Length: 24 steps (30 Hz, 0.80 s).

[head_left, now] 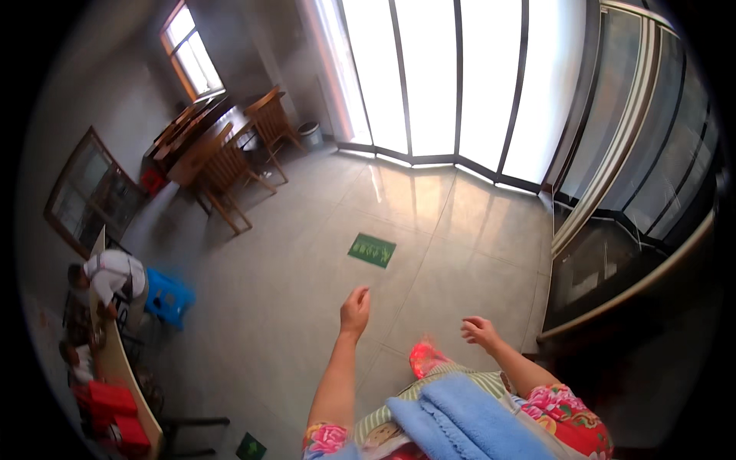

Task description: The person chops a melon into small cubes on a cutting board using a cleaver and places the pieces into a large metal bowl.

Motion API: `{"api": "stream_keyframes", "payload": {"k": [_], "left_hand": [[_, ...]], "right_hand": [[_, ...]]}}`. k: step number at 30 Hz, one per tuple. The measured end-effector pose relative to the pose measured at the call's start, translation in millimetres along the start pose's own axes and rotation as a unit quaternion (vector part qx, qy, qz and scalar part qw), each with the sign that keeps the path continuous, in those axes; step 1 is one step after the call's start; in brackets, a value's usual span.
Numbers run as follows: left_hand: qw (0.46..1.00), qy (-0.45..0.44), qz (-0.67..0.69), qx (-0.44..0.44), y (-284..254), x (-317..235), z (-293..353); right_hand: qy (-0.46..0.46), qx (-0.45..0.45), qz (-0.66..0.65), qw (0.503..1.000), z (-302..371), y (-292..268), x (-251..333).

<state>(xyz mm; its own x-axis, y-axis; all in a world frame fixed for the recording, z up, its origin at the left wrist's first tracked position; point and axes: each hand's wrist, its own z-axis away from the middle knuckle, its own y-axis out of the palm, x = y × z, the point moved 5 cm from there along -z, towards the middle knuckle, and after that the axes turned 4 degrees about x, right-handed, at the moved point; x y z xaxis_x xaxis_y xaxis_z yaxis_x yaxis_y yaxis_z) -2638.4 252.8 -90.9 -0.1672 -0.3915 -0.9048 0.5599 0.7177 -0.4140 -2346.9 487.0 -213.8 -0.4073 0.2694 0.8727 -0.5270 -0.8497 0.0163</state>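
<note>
My left hand is held out over the tiled floor, its fingers curled together with nothing showing in them. Lower and to the right, my right hand has loosely bent fingers that stand a little apart, and it holds nothing. Neither hand touches anything. A folded light-blue towel lies across my front over a green-striped apron. Floral red sleeves cover my upper arms. A bright red-pink shoe shows between my hands. Ahead of my left hand, a green rectangular sign is on the floor.
Wooden chairs stand by a table at the far left, with a small bin beside them. A person leans over a long table near a blue stool. Tall glass panels line the far side; a glass-sided enclosure is at right.
</note>
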Motion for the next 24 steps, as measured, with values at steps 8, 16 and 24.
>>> {"api": "stream_keyframes", "payload": {"k": [8,16,24], "left_hand": [[0.904,-0.423,-0.046,-0.041,-57,307,45],[0.774,-0.629,0.047,-0.059,-60,290,12],[0.881,-0.464,0.027,-0.089,-106,268,-410]], "right_hand": [[-0.524,0.515,-0.237,0.635,16,138,488],[-0.623,0.406,-0.146,0.653,-126,118,642],[-0.622,0.067,0.067,0.777,-274,105,736]]}}
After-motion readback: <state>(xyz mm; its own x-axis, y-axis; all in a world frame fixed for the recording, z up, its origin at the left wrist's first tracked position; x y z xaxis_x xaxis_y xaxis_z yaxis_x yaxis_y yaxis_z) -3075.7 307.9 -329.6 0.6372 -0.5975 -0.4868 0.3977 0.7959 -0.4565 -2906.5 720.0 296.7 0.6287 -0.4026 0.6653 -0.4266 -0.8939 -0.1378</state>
